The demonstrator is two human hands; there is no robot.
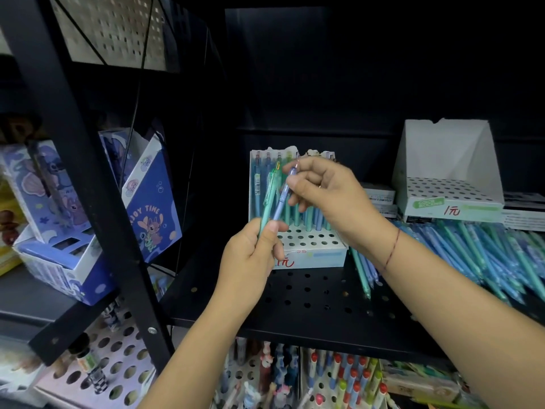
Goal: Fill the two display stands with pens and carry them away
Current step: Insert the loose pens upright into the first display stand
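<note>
Left hand (253, 252) gripping green and lilac plastic pens (267, 202), right hand (324, 193) pinching the lilac pen (282, 196) near its top, part-filled white card stand (312, 255) marked "1元", empty "COLOR BLOCKING" stand (451, 202) at back right of black perforated shelf (309, 296)

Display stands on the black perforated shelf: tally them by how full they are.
Centre white cardboard display stand, partly filled with blue and green pens: 1
Right white cardboard display stand, all holes bare: 1
Total: 2
</note>
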